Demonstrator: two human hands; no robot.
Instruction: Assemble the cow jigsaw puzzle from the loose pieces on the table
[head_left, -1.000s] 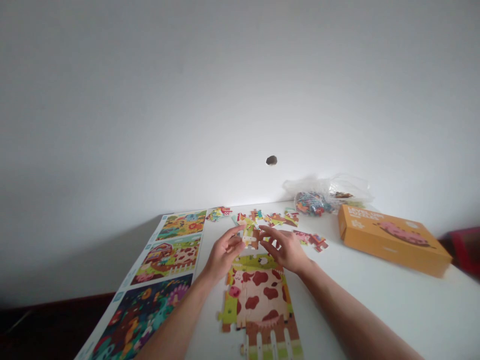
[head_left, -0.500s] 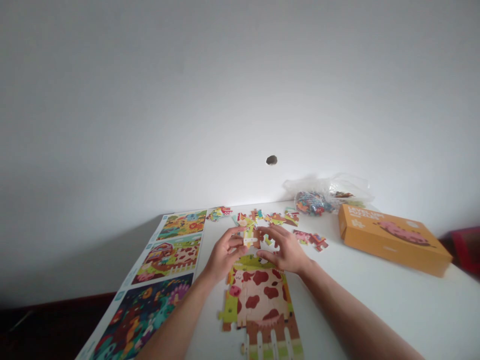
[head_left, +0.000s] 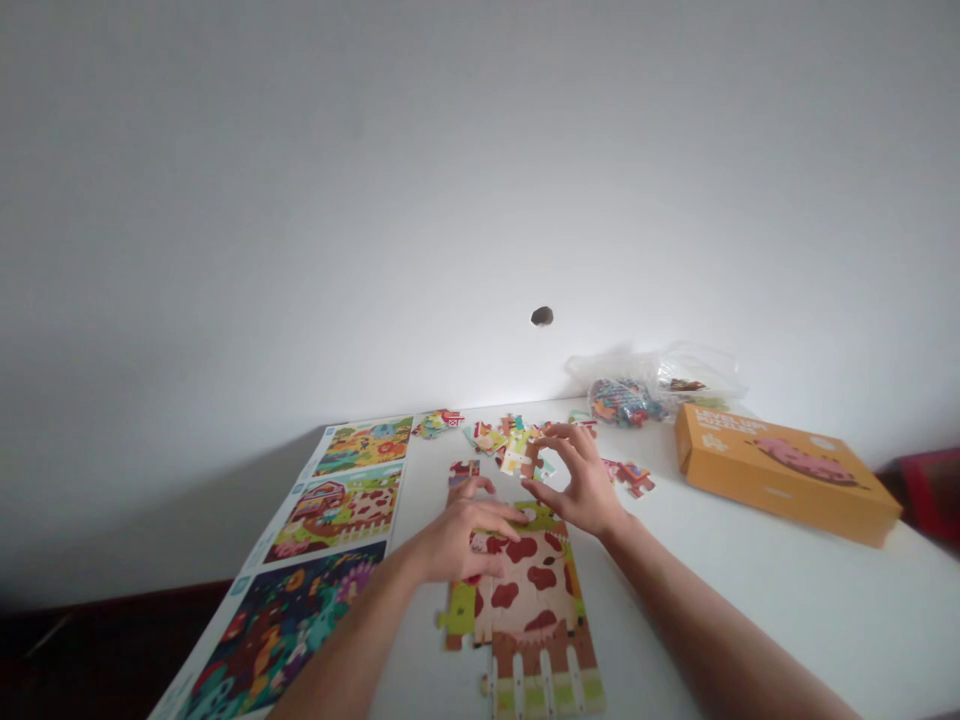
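A: Sheet (head_left: 330, 520) lay at 9 o'clock, likely as reference. Left hand (head_left: 457, 535) lay flat, fingers spread, on the puzzle (head_left: 525, 610), apparently steadying it.

B: Right hand (head_left: 577, 485), at 12 o'clock of the puzzle, was curled half open, gripping nothing visible. Loose pieces (head_left: 510, 440) lay beyond; box (head_left: 780, 470) at 2 o'clock. Bag (head_left: 645, 385) contents blurred; puzzle's near edge cut off.

Matt cardboard puzzle (head_left: 525, 600), smooth white table (head_left: 787, 600), clear plastic bag (head_left: 660, 375)
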